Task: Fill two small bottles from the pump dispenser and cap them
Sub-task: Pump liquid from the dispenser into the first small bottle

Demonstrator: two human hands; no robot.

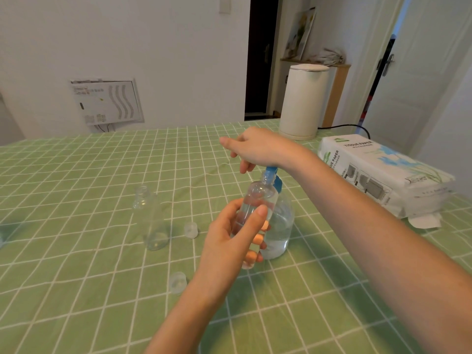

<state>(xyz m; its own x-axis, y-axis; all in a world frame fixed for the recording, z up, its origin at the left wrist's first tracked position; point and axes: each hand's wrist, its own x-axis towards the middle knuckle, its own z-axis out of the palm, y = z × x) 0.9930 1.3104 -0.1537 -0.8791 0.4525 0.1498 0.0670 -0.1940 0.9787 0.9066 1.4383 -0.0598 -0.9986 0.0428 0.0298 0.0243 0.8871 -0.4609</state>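
Green checked cloth covers the counter [76, 277], with a pale kettle [304, 100] and a pack of tissue paper [378, 169] at its far right side. From the head view, the left hand [229, 241] grips a small clear bottle [258, 200], tilted, with its mouth up at the blue spout of the pump dispenser [281, 226], which stands just behind it. The right hand [258, 146] rests on top of the pump head, fingers loose and bent downward, holding nothing. This looks like the filling of the first bottle: some liquid seems to show inside it, though the level is hard to read through the clear plastic. A second small bottle [153, 221] stands uncapped well to the left and looks empty or nearly so. Two clear caps lie loose on the cloth, one [191, 229] between the bottles and one [178, 282] nearer the person. Left to do, as I judge it: finish this fill, fill the other bottle, and cap both.
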